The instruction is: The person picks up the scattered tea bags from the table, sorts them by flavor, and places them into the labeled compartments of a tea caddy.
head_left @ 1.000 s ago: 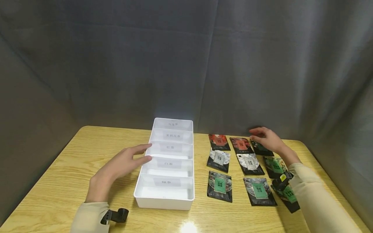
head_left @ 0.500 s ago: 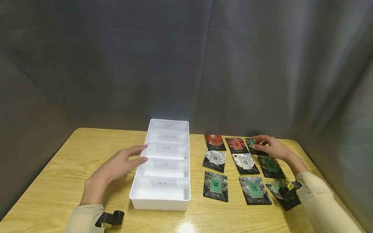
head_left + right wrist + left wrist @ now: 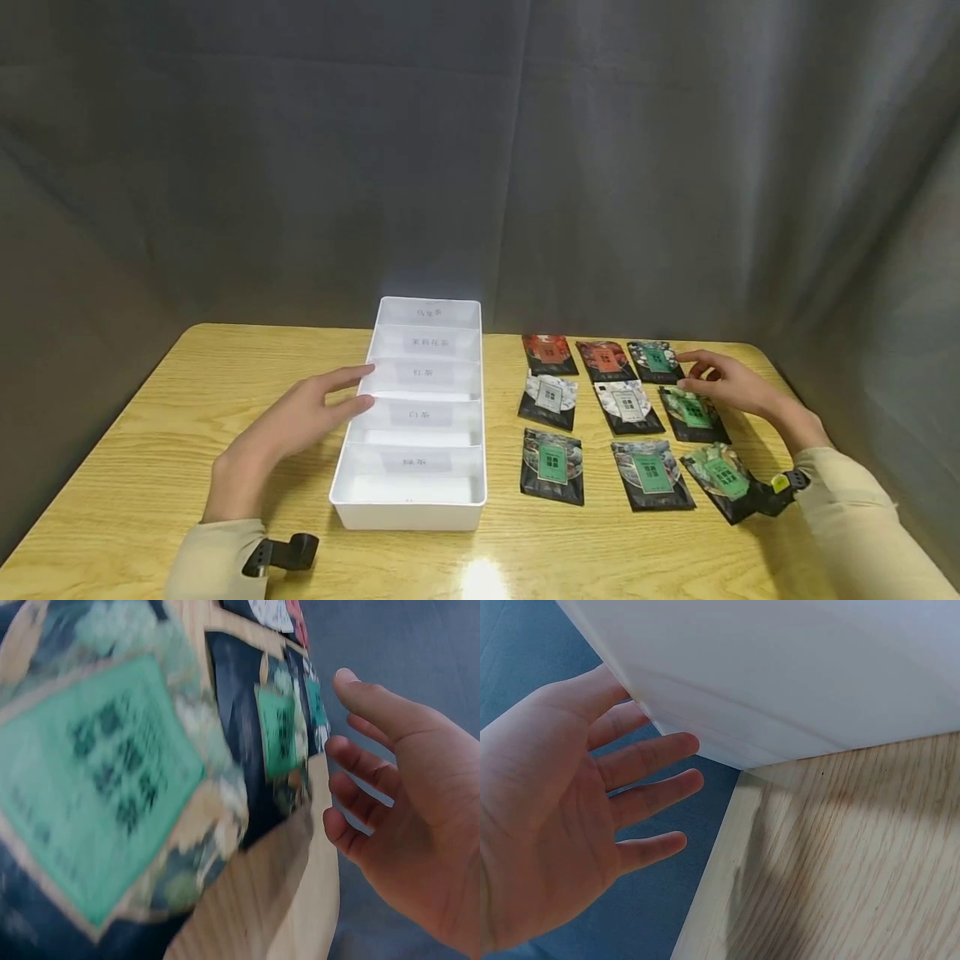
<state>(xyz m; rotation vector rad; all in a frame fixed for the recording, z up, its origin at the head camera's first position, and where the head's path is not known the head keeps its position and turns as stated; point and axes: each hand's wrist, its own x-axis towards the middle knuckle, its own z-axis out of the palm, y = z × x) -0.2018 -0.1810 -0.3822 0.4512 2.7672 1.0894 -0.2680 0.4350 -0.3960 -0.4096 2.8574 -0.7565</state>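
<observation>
My left hand (image 3: pixel 300 417) rests its fingertips on the left rim of a white divided box (image 3: pixel 408 517), thumb and fingers spread apart. In the left wrist view that hand (image 3: pixel 570 795) has its fingers straight beside the box's outer wall (image 3: pixel 780 675). My right hand (image 3: pixel 731 385), holding nothing, hovers at the right end of the rows of tea packets. Nearest to it are a teal-labelled tea packet (image 3: pixel 655 360) and a green-labelled tea packet (image 3: pixel 693 414). The right wrist view shows this hand (image 3: pixel 412 780) with loosely bent fingers, apart from the packets.
Red-labelled packets (image 3: pixel 550 354) lie at the back, white-labelled ones (image 3: pixel 548 398) in the middle row, green-labelled ones (image 3: pixel 551 467) in front. Paper labels mark the box's several compartments. A grey curtain (image 3: pixel 300 167) stands behind the wooden table (image 3: pixel 187 400).
My right hand has drawn back to the right and toward me, off the teal-labelled packet, which now shows fully. My left hand stays at the box rim. The view has shifted slightly.
</observation>
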